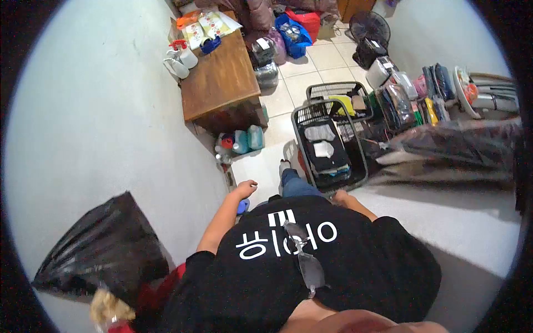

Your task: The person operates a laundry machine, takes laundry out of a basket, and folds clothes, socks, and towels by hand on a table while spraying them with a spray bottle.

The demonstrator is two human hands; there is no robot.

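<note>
A black plastic laundry basket (363, 158) stands in front of me on the right, partly overlapping a second black basket (315, 89) behind it. Folded dark clothes (326, 158) lie inside, topped by a grey folded piece (320, 132) and a white one (323, 149). At the basket's near rim is my right hand (340, 196), its fingers curled on the edge and partly hidden. My left hand (246, 188) hangs free beside my body with nothing in it, fingers loosely bent and apart.
On the left are a wooden cabinet (219, 83), bottles of blue liquid (247, 140) and a black plastic bag (105, 250). Packed goods (400, 102) line the right wall, near plastic-covered items (449, 150). A fan (370, 30) and blue bag (293, 36) stand farther back.
</note>
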